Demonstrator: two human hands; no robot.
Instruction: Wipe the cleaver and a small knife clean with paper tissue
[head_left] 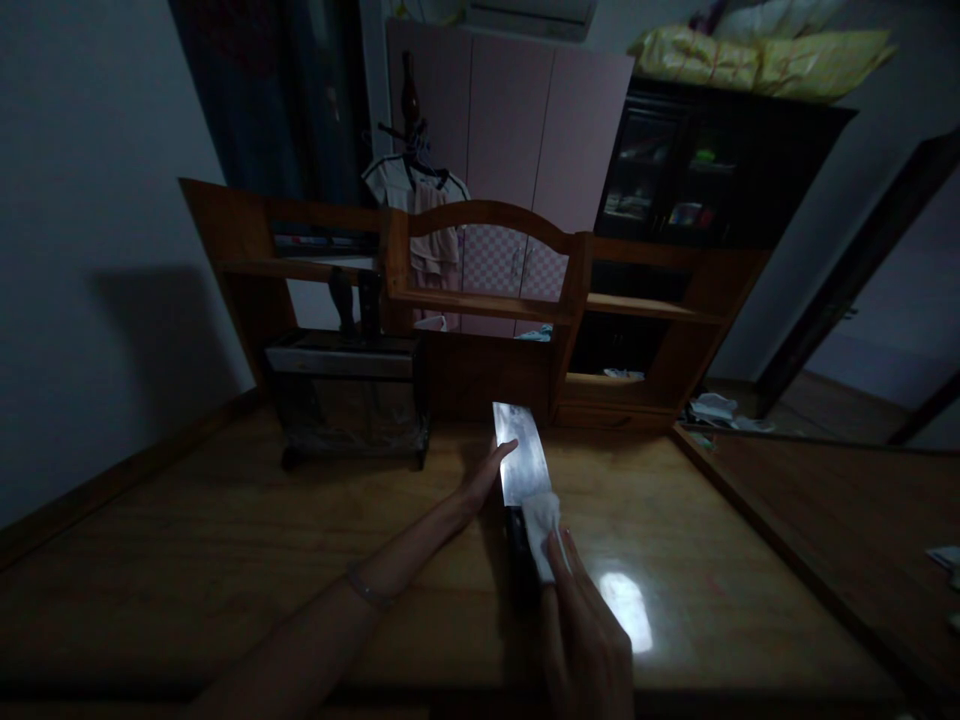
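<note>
A cleaver (523, 455) with a broad shiny blade and a black handle is held above the wooden desk, blade pointing away from me. My left hand (487, 478) grips the blade from its left side, the thumb lying across the metal; its other fingers are hidden behind. In my right hand (585, 620) is a white cloth (541, 520), pinched and pressed against the blade's near right corner beside the handle. To the left stands a knife block (341, 362) with dark sides, and two black handles stick up from its top.
The wooden desk (315, 540) has a shelf unit (480, 310) along its back. Beyond it are pink wardrobe doors (510, 130), a coat stand with a hanging shirt (390, 182) and a black cabinet (720, 180). A raised edge (780, 540) runs down the desk's right side.
</note>
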